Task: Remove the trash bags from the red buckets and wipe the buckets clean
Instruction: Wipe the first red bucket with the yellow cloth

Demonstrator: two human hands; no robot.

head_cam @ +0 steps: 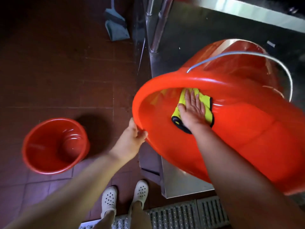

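A large red bucket (247,129) lies tilted on its side on a steel counter, its mouth facing me and its wire handle arching over the top. My left hand (132,138) grips the bucket's rim at the lower left. Inside the bucket, my right hand (193,109) presses flat, fingers straight, on a yellow cloth with black trim (204,103) against the inner wall. A second, smaller red bucket (54,146) stands upright on the floor at the left, with no bag in it.
The steel counter (181,182) and its metal legs (156,30) stand to the right. A grey dustpan with brush (115,27) leans at the back. Brown floor tiles lie at left; a metal drain grate (181,214) runs by my white shoes (123,199).
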